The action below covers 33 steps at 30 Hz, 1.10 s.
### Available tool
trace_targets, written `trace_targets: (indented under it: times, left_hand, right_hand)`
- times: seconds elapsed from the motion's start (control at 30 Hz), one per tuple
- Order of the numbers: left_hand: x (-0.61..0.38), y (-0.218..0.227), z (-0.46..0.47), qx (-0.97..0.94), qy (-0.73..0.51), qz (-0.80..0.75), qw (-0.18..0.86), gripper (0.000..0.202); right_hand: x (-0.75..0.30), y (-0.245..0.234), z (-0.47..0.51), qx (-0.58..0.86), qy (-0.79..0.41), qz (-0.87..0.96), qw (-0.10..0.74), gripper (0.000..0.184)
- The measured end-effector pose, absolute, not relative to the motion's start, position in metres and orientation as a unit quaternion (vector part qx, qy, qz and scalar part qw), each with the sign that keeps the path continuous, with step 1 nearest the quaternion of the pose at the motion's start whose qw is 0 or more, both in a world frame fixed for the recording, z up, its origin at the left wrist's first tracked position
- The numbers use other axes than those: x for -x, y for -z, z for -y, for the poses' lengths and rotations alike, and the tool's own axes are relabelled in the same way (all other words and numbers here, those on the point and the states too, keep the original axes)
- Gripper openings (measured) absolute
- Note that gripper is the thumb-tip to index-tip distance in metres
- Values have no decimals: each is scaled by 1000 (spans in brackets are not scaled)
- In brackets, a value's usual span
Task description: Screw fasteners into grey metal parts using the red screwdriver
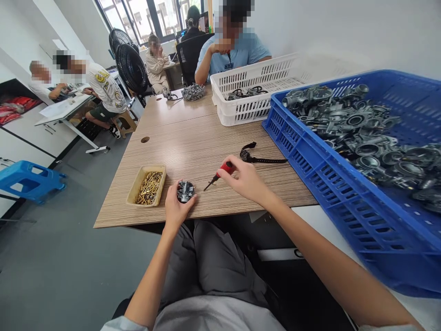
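My left hand (177,204) is closed around a grey metal carburetor body (185,191) near the front edge of the table. In my right hand (245,180) is a screwdriver with a red and black handle (225,168). Its dark shaft (211,183) points down and left, apart from the carburetor body. Left of my left hand stands a cream tray (161,187) filled with small brass parts (149,188). Beyond my right hand a black wristwatch (245,155) lies on the table with its strap spread out.
A blue crate (310,168) full of carburetor bodies (368,133) stands at the right. Behind it is a white crate (237,112) with several dark parts. More metal parts (193,92) lie at the table's far end, where a co-worker (237,48) sits. A blue stool (29,179) stands left.
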<state>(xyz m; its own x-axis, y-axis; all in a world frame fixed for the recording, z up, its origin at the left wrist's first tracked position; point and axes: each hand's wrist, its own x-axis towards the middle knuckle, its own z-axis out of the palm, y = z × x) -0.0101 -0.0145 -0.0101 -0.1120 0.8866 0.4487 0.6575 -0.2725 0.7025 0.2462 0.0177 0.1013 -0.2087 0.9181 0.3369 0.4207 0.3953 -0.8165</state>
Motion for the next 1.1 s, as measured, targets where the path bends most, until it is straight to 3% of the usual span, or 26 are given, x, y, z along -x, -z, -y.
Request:
trace_targets:
  times: [0.07, 0.17, 0.3, 0.43, 0.57, 0.8, 1.1]
  left_hand:
    - [9, 10, 16, -667, -452, -581, 120, 66]
    - [6, 8, 18, -687, -444, -565, 105, 67]
    - [2, 8, 21, -706, -430, -555, 89, 69]
    - [1, 8, 23, -721, -416, -547, 85, 72]
    - [1, 8, 23, -728, -413, -541, 83, 72]
    - [-1, 6, 24, -729, -412, -541, 73, 70]
    - [0, 6, 25, -726, -407, -548, 85, 71]
  right_hand:
    - [-244, -98, -21, 473, -343, 652, 484, 25]
    - [-234, -86, -23, 457, -517, 504, 519, 29]
    - [-213, -58, -14, 421, -713, 430, 360, 26]
    - [-194, -35, 1, 456, -666, 509, 299, 29]
    - [-188, -29, 8, 449, -635, 558, 290, 18]
    - [-188, -36, 10, 471, -593, 599, 261, 24]
    - [-184, -42, 14, 498, -566, 596, 279, 16]
